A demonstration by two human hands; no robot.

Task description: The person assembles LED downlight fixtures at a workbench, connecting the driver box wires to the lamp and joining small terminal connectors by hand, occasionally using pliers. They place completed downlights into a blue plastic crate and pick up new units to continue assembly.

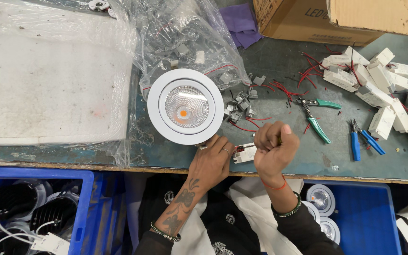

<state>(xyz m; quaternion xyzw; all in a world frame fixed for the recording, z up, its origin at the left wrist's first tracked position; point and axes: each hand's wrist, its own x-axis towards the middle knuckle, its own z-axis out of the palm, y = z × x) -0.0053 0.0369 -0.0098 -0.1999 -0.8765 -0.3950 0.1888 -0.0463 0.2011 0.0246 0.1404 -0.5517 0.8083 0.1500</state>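
Note:
A round white downlight (185, 106) with a ribbed reflector and an orange centre lies face up on the grey-green bench (317, 156). My left hand (211, 160) rests at its lower right rim, fingers over a small white driver box (244, 153) with red wires. My right hand (272, 146) is a closed fist just right of that box, gripping a thin tool whose tip barely shows above the thumb.
Green-handled pliers (318, 118) and blue-handled cutters (362, 141) lie to the right, beside a heap of white driver boxes (374, 82). Clear bags of small parts (185, 42), white foam (48, 80), cardboard box (317, 16). Blue crates (360, 208) below hold more lamps.

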